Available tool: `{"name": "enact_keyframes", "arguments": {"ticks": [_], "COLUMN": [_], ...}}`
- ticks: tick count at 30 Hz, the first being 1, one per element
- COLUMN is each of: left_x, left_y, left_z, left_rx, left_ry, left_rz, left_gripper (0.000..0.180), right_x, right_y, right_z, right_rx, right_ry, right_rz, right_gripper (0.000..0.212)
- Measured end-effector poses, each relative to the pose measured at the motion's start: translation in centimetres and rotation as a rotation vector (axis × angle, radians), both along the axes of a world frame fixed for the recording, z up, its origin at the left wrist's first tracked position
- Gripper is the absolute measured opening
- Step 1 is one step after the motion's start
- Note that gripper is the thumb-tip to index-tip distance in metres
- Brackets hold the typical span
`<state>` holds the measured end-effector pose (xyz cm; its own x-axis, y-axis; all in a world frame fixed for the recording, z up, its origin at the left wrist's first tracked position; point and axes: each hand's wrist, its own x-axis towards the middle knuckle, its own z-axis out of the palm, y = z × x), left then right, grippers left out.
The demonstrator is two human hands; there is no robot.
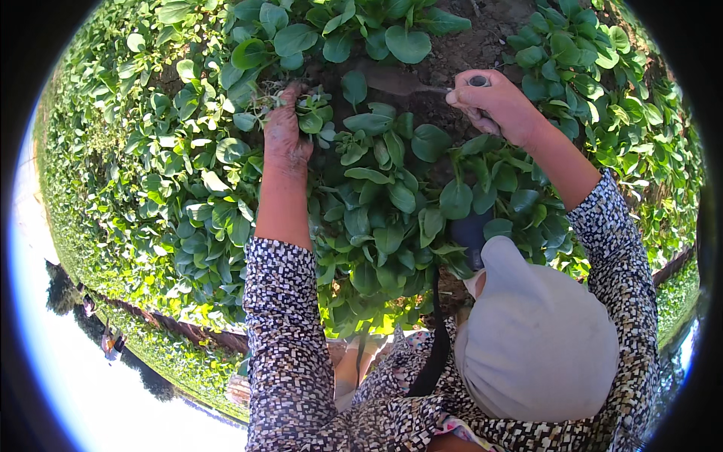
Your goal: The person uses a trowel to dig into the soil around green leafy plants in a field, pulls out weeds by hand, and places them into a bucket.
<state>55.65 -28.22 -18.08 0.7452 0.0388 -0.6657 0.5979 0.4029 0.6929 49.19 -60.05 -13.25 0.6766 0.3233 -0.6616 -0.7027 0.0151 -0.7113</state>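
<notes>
My right hand (pixel 493 105) is wrapped round the handle of a trowel, whose flat, dirt-coloured blade (pixel 395 81) points left over bare soil. The round end of the handle shows above my fist. My left hand (pixel 286 132), smeared with earth, closes on a small bunch of pulled weeds (pixel 263 99) with thin pale stems. Its fingertips are partly hidden among the leaves. Between my forearms grow dense leafy green plants (pixel 384 181) with broad rounded leaves. More of the same leafy plants (pixel 346 30) stand just beyond the trowel blade.
Dark soil (pixel 489 30) shows between plants ahead of my right hand. Thick green growth (pixel 135 166) covers the left side, and another clump (pixel 572 45) stands at the far right. A grey cap (pixel 535 331) fills the lower right. A distant person (pixel 111 345) is at lower left.
</notes>
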Motion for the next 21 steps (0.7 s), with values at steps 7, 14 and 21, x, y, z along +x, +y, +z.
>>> {"name": "enact_keyframes", "arguments": {"ticks": [7,14,21], "left_x": [-2.5,-5.1,-5.7], "left_y": [3.9,3.2,0.2], "left_z": [0.5,0.8,0.7], "left_rx": [0.181,0.286,0.203], "left_ry": [0.081,-0.016,-0.085], "left_rz": [-0.242,-0.636,-0.799], "left_gripper": [0.023,0.038,0.047], "right_x": [-0.3,-3.1,-7.9], "right_y": [1.9,-0.6,-4.0], "right_z": [5.8,6.0,6.9], "right_rx": [-0.539,-0.756,-0.605], "right_ry": [-0.614,-0.713,-0.448], "right_rz": [0.502,0.41,0.239], "right_gripper": [0.027,0.028,0.03]}}
